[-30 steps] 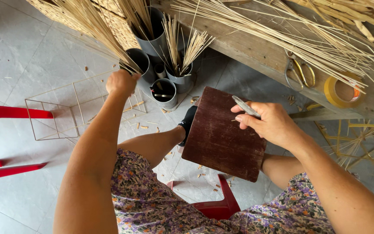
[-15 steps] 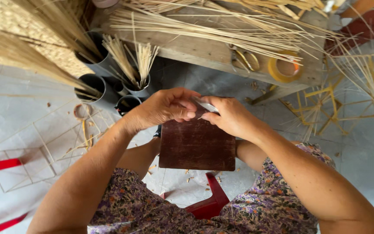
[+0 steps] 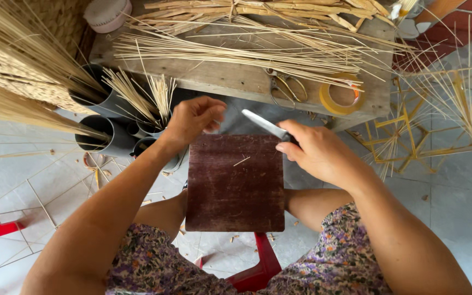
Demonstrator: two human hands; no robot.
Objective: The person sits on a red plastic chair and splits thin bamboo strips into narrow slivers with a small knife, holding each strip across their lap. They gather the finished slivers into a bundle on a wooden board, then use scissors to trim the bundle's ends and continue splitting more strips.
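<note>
A dark brown square board (image 3: 235,191) rests across my knees, with one thin pale sliver (image 3: 241,160) lying near its far edge. My right hand (image 3: 318,155) hovers over the board's far right corner and grips a small knife (image 3: 263,124), whose blade points up and left. My left hand (image 3: 192,117) is above the far left corner, fingers curled together, and nothing shows between them. Just behind that hand, dark tubes (image 3: 113,139) hold upright bundles of thin bamboo sticks (image 3: 154,95).
A wooden bench (image 3: 230,79) ahead carries long bamboo strips, scissors (image 3: 285,87) and a yellow tape roll (image 3: 341,98). Yellow stick frames (image 3: 405,131) stand at the right. A wire frame (image 3: 23,218) lies on the tiled floor at the left. A red stool (image 3: 258,267) is under me.
My hands, together over the board half a second ago, have parted. The left hand, earlier reaching to the tubes, is back by the board. A sliver now lies on the board.
</note>
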